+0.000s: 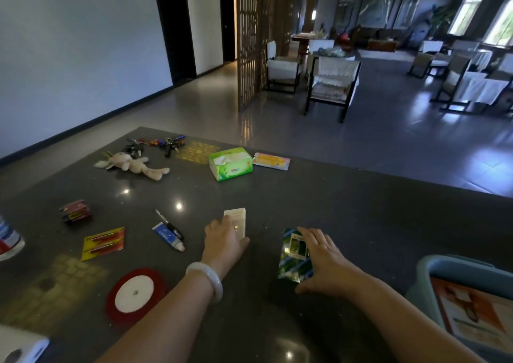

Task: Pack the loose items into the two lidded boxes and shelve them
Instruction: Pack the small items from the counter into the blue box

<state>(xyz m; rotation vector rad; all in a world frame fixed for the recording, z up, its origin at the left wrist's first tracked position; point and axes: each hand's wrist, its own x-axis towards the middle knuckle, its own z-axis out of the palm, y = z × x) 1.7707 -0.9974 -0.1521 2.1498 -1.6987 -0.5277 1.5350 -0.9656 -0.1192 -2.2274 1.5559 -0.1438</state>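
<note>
On the dark table (347,210), my left hand (223,240) rests on a small white box (238,219), fingers curled around its near end. My right hand (323,260) lies over a green foil packet (291,257), thumb at its near corner and fingers along its right edge. A teal box (433,268) holding an orange-and-white booklet (472,310) stands at the right edge. Loose items lie to the left: a blue tube (168,236), a pen (169,225), a yellow card of batteries (103,243), a red ribbon spool (134,293).
Farther back lie a plush rabbit (136,164), key bunches (155,144), a green tissue pack (230,163), an orange sachet (271,161) and a small dark packet (75,210). A can (8,240) stands at the left edge, a white object (19,347) at the near left corner.
</note>
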